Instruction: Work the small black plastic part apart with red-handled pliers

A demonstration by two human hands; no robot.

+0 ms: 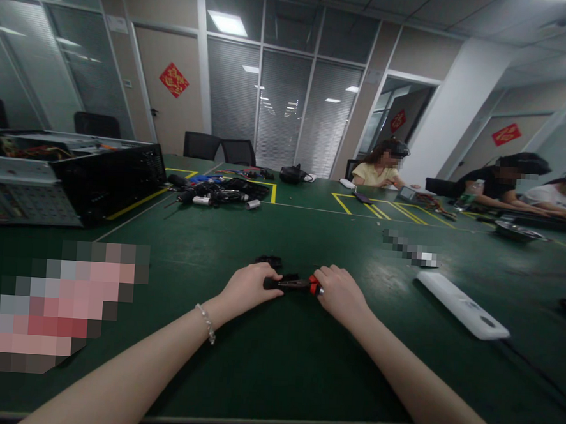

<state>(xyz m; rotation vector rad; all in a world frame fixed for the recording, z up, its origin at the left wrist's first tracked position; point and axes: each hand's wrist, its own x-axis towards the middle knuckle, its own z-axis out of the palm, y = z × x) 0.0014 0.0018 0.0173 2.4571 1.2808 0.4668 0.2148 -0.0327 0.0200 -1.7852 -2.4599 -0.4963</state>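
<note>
While a black piece is gripped by the left hand, red-handled pliers are clasped by the right hand, with a white corded bar farther right.

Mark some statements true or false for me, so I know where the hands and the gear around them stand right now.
1. The left hand holds a black piece. True.
2. The right hand is open and holds nothing. False: it is closed on a red-handled tool.
3. The bracelet is on the right wrist. False: it is on the left wrist.
4. A white bar with a dark cable lies to the right of both hands. True.
5. The open computer case stands at the left of the table. True.
6. The tabletop is white. False: it is green.
</note>
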